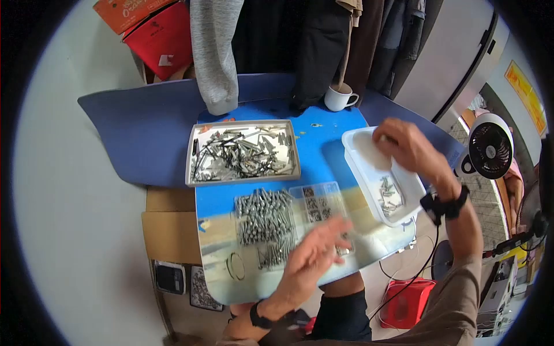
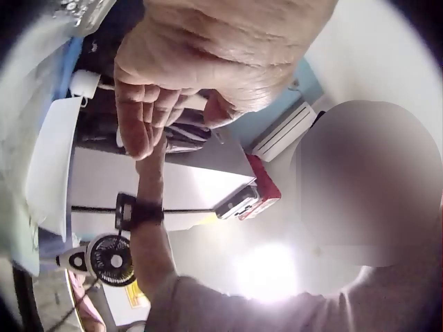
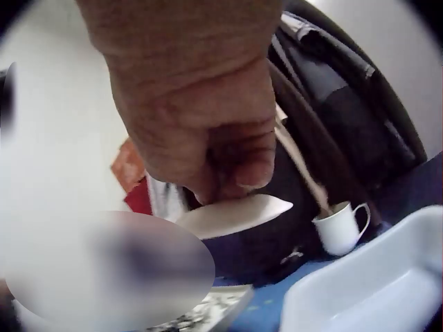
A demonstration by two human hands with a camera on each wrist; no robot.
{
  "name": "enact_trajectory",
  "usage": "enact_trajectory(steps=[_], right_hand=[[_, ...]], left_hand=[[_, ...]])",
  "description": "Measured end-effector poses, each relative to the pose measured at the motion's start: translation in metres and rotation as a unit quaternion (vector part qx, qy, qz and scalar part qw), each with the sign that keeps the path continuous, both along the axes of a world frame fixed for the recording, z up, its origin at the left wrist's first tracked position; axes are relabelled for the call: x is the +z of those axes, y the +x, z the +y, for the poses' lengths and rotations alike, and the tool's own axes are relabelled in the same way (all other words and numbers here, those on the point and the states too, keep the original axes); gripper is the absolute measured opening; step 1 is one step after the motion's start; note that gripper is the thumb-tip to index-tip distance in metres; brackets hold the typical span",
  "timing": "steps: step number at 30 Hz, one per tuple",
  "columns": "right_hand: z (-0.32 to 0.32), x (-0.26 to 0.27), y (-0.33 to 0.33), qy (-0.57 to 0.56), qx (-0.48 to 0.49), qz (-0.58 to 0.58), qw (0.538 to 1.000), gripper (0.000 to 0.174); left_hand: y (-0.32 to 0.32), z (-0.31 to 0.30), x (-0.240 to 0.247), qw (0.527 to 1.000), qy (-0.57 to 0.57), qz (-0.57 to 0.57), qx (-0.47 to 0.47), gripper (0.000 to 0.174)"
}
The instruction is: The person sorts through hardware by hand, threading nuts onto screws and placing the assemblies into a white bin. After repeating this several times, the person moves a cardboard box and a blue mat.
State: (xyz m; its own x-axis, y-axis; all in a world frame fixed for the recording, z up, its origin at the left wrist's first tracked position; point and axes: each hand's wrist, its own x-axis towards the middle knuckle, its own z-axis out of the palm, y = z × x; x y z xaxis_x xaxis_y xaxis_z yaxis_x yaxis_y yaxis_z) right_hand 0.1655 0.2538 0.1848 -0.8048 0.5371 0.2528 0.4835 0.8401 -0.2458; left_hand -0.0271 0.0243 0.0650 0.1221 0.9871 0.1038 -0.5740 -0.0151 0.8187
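Note:
My right hand (image 1: 407, 144) is over the far end of a white plastic tub (image 1: 415, 199), which holds a few small metal pieces (image 1: 389, 196). In the right wrist view its fingers pinch a flat, pale white piece (image 3: 235, 216) with a pointed end; its kind cannot be told. My left hand (image 1: 314, 251), slightly blurred, is held over the near part of a clear compartment box (image 1: 340, 193) of small metal parts, fingers loosely extended and holding nothing. Left of that, screws (image 1: 262, 216) lie in dense rows in a clear container. Behind them a shallow white box (image 1: 296, 155) holds jumbled metal hardware.
A white mug (image 1: 340, 98) stands at the table's back edge, under hanging clothes (image 1: 265, 46). A thin ring (image 1: 235, 266) lies near the front left of the blue table (image 1: 323, 130). To the right is a fan (image 1: 490, 144); a red container (image 1: 407, 303) sits on the floor.

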Motion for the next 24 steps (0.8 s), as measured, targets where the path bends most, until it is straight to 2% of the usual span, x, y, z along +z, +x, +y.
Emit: enact_trajectory(steps=[1,3,5,6,7,9,13,15,17,19,21,23,24], right_hand=[[0.032,-0.002,-0.002,0.034,-0.017,-0.019,0.999,0.016],[0.083,-0.003,-0.014,0.014,-0.092,-0.025,0.995,0.019],[0.14,-0.014,-0.019,0.015,-0.096,-0.029,0.995,0.019],[0.165,-0.021,-0.021,0.012,-0.097,-0.034,0.995,0.019],[0.185,-0.025,-0.026,0.013,-0.102,-0.031,0.994,0.019],[0.218,-0.032,-0.039,0.028,-0.11,-0.041,0.993,0.021],[0.28,-0.046,-0.059,0.1,-0.083,-0.018,0.991,0.02],[0.308,-0.051,-0.066,0.164,-0.13,0.059,0.976,0.02],[0.318,-0.044,-0.073,0.185,-0.168,0.07,0.966,0.021],[0.333,-0.037,-0.077,0.226,-0.248,0.122,0.934,0.022],[0.347,-0.044,-0.078,0.247,-0.247,0.137,0.927,0.021],[0.352,-0.055,-0.075,0.258,-0.187,0.118,0.941,0.021],[0.354,-0.061,-0.074,0.249,-0.195,0.08,0.945,0.018]], left_hand=[[-0.003,-0.006,-0.012,0.998,0.013,0.03,-0.046,0.055],[0.001,-0.018,-0.026,0.988,-0.013,0.028,-0.154,0.049],[-0.001,-0.021,-0.027,0.956,-0.033,0.11,-0.271,0.048],[-0.001,-0.027,-0.031,0.95,-0.071,0.111,-0.283,0.046],[0.004,-0.025,-0.021,0.97,0.017,0.172,-0.172,0.029],[0.004,-0.023,-0.027,0.974,0.0,0.113,-0.197,0.03],[-0.006,-0.017,-0.048,0.966,-0.031,0.108,-0.235,0.033],[-0.009,-0.018,-0.05,0.982,-0.063,0.046,-0.172,0.036],[-0.012,-0.016,-0.045,0.985,-0.068,0.057,-0.15,0.038],[-0.01,-0.012,-0.046,0.987,-0.072,0.067,-0.124,0.04],[-0.01,-0.012,-0.051,0.991,-0.066,0.049,-0.105,0.044],[-0.011,-0.011,-0.053,0.99,-0.067,0.066,-0.109,0.046],[-0.013,-0.011,-0.053,0.987,-0.071,0.08,-0.117,0.049]])
